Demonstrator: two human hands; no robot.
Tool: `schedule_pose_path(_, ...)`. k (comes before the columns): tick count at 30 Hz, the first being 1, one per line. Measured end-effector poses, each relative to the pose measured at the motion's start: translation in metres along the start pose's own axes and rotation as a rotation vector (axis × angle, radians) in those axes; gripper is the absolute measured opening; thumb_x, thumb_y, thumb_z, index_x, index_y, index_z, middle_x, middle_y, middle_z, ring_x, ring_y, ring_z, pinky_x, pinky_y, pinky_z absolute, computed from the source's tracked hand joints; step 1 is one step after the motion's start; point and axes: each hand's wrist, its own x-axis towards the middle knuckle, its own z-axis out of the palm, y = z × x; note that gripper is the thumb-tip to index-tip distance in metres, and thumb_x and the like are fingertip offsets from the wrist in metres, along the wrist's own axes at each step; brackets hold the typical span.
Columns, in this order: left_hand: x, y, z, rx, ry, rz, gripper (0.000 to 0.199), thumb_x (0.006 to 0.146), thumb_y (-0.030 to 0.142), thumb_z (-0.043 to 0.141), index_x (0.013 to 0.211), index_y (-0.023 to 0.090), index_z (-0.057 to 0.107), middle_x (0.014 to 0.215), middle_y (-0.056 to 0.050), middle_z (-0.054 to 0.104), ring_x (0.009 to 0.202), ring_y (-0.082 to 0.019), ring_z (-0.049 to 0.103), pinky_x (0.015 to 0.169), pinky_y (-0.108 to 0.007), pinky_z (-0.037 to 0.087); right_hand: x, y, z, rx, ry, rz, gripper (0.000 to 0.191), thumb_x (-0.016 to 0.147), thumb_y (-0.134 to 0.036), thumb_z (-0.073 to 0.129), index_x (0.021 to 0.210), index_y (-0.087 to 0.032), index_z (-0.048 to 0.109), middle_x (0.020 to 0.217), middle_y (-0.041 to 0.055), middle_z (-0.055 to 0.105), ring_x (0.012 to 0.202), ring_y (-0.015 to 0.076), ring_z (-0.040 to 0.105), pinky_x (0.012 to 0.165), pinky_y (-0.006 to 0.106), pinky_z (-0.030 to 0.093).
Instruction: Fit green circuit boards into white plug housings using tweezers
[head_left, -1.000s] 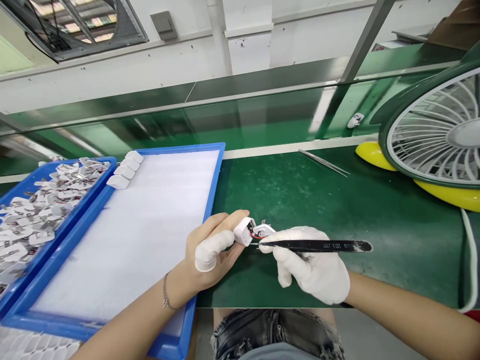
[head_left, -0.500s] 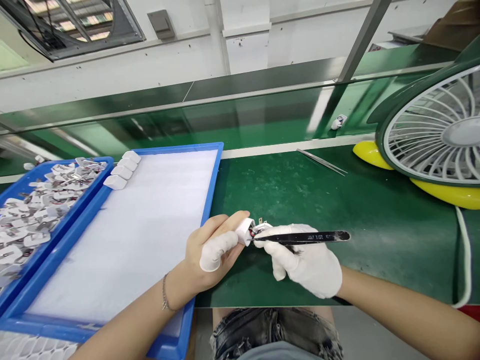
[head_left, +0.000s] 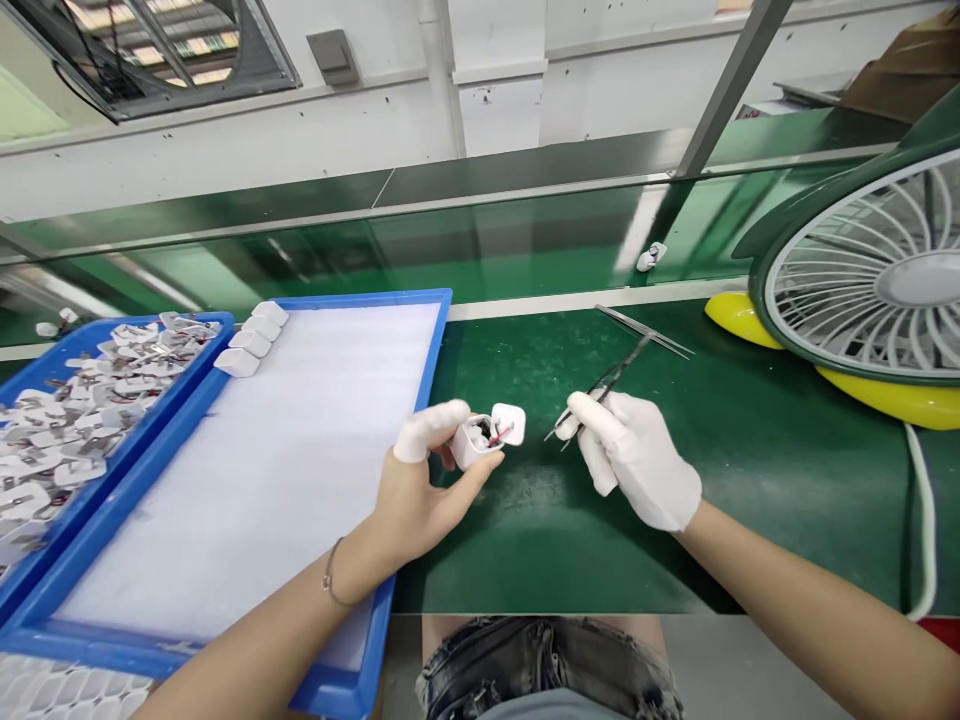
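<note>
My left hand, with a white cover on one finger, grips a small white plastic housing above the green bench. The housing's open end shows red and dark wires, and a white square cap hangs at its right side. In a white glove, my right hand pinches black tweezers. Their tips point left, slightly apart, a short way from the cap and not touching it. Whatever lies deeper inside the housing is hidden.
A blue tray with a white liner carries several closed white housings at its far left corner. Left of it, another blue tray is heaped with wired white parts. Silver tweezers lie ahead; a fan stands at right.
My right hand has drawn the black tweezers away from the housing and turned them, tips now at left. My left hand has rotated the housing so its open end faces up, cap at right.
</note>
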Motion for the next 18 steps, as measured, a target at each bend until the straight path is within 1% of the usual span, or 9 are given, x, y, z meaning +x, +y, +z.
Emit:
schedule_pose_path(2, 0.003, -0.002, 0.0, -0.175, -0.008, -0.199, 0.025, 0.078, 0.027, 0.068, 0.099, 0.017, 0.059, 0.081, -0.003, 0.067, 0.062, -0.011, 0.061, 0.053, -0.021, 0.049, 0.011, 0.003, -0.003, -0.117, -0.07, 0.071, 0.052, 0.083, -0.061, 0.053, 0.057, -0.016, 0.058, 0.029, -0.0015, 0.04, 0.026, 0.0112, 0.04, 0.034, 0.023, 0.035)
schedule_pose_path(4, 0.007, -0.002, -0.003, -0.363, -0.056, -0.385, 0.022, 0.079, 0.031, 0.067, 0.094, 0.018, 0.058, 0.077, -0.002, 0.067, 0.061, -0.011, 0.061, 0.048, -0.019, 0.047, 0.017, 0.009, -0.006, -0.177, -0.103, 0.091, 0.055, 0.08, -0.064, 0.056, 0.052, -0.016, 0.055, 0.028, -0.0012, 0.039, 0.024, 0.0111, 0.038, 0.032, 0.024, 0.032)
schedule_pose_path(5, 0.009, -0.001, -0.005, -0.45, -0.073, -0.456, 0.021, 0.078, 0.032, 0.067, 0.091, 0.018, 0.057, 0.076, -0.002, 0.068, 0.059, -0.011, 0.06, 0.045, -0.018, 0.046, 0.019, 0.012, -0.009, -0.191, -0.106, 0.09, 0.055, 0.08, -0.063, 0.057, 0.051, -0.016, 0.055, 0.029, -0.0015, 0.039, 0.025, 0.0107, 0.039, 0.033, 0.024, 0.034)
schedule_pose_path(7, 0.012, -0.001, -0.008, -0.606, -0.072, -0.574, 0.023, 0.077, 0.034, 0.068, 0.086, 0.017, 0.055, 0.076, -0.004, 0.069, 0.052, -0.011, 0.058, 0.04, -0.018, 0.044, 0.021, 0.018, -0.013, -0.223, -0.107, 0.088, 0.054, 0.085, -0.059, 0.054, 0.056, -0.014, 0.057, 0.035, -0.0026, 0.044, 0.03, 0.009, 0.043, 0.04, 0.022, 0.04)
schedule_pose_path(9, 0.014, 0.0, -0.012, -0.743, -0.072, -0.674, 0.025, 0.078, 0.036, 0.066, 0.081, 0.017, 0.052, 0.078, -0.006, 0.07, 0.047, -0.01, 0.057, 0.036, -0.018, 0.043, 0.021, 0.024, -0.016, -0.25, -0.104, 0.082, 0.048, 0.091, -0.052, 0.05, 0.066, -0.013, 0.059, 0.048, -0.0021, 0.053, 0.042, 0.0073, 0.05, 0.049, 0.02, 0.046)
schedule_pose_path(11, 0.015, -0.001, -0.014, -0.866, -0.074, -0.75, 0.025, 0.079, 0.037, 0.064, 0.078, 0.016, 0.05, 0.078, -0.008, 0.07, 0.046, -0.011, 0.058, 0.034, -0.018, 0.042, 0.023, 0.026, -0.016, -0.27, -0.098, 0.071, 0.038, 0.094, -0.044, 0.05, 0.079, -0.011, 0.061, 0.067, 0.0006, 0.06, 0.057, 0.0076, 0.056, 0.057, 0.02, 0.05)
schedule_pose_path(14, 0.016, -0.001, -0.017, -0.995, -0.061, -0.801, 0.023, 0.08, 0.036, 0.062, 0.08, 0.015, 0.052, 0.074, -0.008, 0.069, 0.044, -0.011, 0.057, 0.033, -0.017, 0.04, 0.026, 0.025, -0.011, -0.289, -0.081, 0.043, 0.028, 0.094, -0.037, 0.052, 0.095, -0.011, 0.061, 0.089, 0.0052, 0.062, 0.074, 0.011, 0.06, 0.067, 0.024, 0.053)
schedule_pose_path(16, 0.016, 0.0, -0.019, -1.049, -0.038, -0.814, 0.021, 0.08, 0.034, 0.061, 0.081, 0.014, 0.054, 0.072, -0.007, 0.069, 0.042, -0.009, 0.055, 0.032, -0.016, 0.039, 0.027, 0.022, -0.007, -0.299, -0.069, 0.02, 0.026, 0.094, -0.036, 0.052, 0.099, -0.013, 0.061, 0.096, 0.006, 0.061, 0.079, 0.0123, 0.06, 0.07, 0.026, 0.053)
schedule_pose_path(18, 0.017, 0.001, -0.021, -1.101, 0.005, -0.832, 0.019, 0.081, 0.033, 0.06, 0.081, 0.015, 0.055, 0.071, -0.006, 0.068, 0.04, -0.008, 0.054, 0.03, -0.015, 0.038, 0.027, 0.019, -0.004, -0.308, -0.063, -0.003, 0.025, 0.094, -0.036, 0.052, 0.1, -0.013, 0.061, 0.098, 0.0061, 0.061, 0.081, 0.0129, 0.06, 0.072, 0.026, 0.054)
